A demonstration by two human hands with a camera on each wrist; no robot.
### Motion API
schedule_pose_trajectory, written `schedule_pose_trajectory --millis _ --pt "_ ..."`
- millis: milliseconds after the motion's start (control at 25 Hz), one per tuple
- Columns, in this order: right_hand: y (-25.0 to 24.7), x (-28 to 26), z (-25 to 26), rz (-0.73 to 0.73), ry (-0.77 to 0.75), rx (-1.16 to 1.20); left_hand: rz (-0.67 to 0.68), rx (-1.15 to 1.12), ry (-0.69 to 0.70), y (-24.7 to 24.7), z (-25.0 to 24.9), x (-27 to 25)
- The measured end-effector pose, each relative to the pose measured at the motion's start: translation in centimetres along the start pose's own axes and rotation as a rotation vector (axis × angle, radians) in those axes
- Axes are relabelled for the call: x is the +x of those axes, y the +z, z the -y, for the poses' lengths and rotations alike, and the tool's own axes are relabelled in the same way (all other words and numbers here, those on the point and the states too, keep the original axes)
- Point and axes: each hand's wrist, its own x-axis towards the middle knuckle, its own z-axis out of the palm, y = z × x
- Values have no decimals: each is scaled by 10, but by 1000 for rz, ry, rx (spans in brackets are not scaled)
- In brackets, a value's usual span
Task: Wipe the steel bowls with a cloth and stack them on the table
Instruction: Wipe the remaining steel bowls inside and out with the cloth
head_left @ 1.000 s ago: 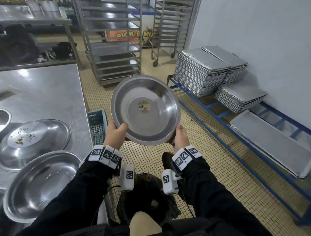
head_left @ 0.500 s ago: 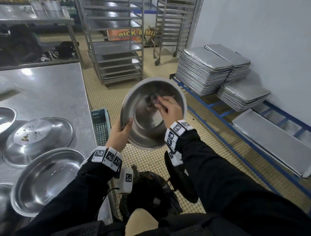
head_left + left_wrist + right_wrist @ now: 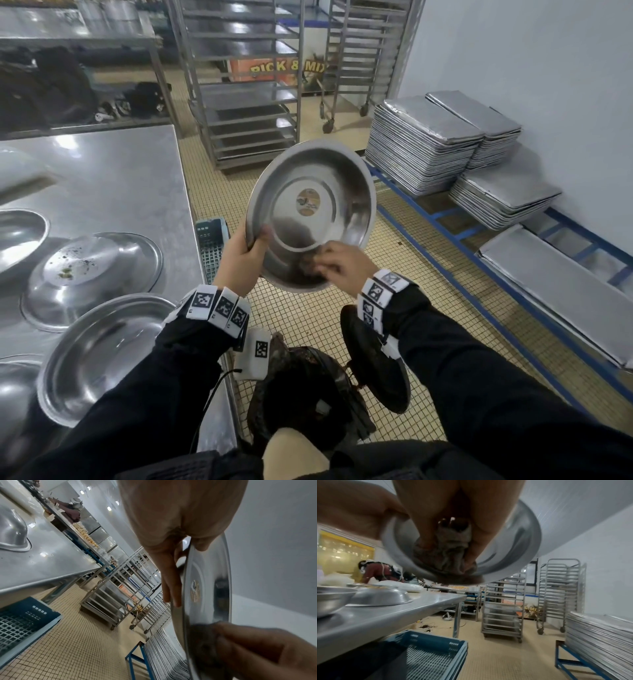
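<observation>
A steel bowl [image 3: 329,192] with a round sticker at its middle is held tilted in front of me, over the tiled floor. My left hand [image 3: 243,253] grips its left rim [image 3: 186,563], thumb inside and fingers behind. My right hand [image 3: 339,265] holds a crumpled brown cloth [image 3: 443,555] bunched in its fingers and presses it against the lower inside wall of the bowl [image 3: 513,545]. On the steel table [image 3: 113,178] at left lie other bowls: one upright [image 3: 99,353] near me, one upside down [image 3: 89,274] with crumbs on its base.
A blue plastic crate [image 3: 211,246] sits on the floor by the table's edge. Stacks of baking trays [image 3: 424,144] rest on a blue frame along the right wall. Wheeled tray racks [image 3: 246,85] stand ahead. Another person [image 3: 376,572] works at a far table.
The right hand came from under the bowl into it with the cloth, then slid from the middle down to the lower inside wall. The sticker shows again. The bowl tilted more toward me.
</observation>
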Motion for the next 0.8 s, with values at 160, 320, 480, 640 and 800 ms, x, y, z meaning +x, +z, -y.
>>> schedule_pose_trajectory --millis 160,320,480,640,800 --pt "-44 31 -5 -539 105 17 -6 54 -33 2 8 4" --pt "-35 45 -21 -421 188 -112 43 44 -111 7 1 4" --pt "8 21 -6 -238 191 -9 23 -20 -156 8 -10 10" --pt "38 3 18 -136 54 -18 -30 -11 -121 8 -5 18" --pt "30 -12 17 -306 87 165 -55 12 -121 10 6 18"
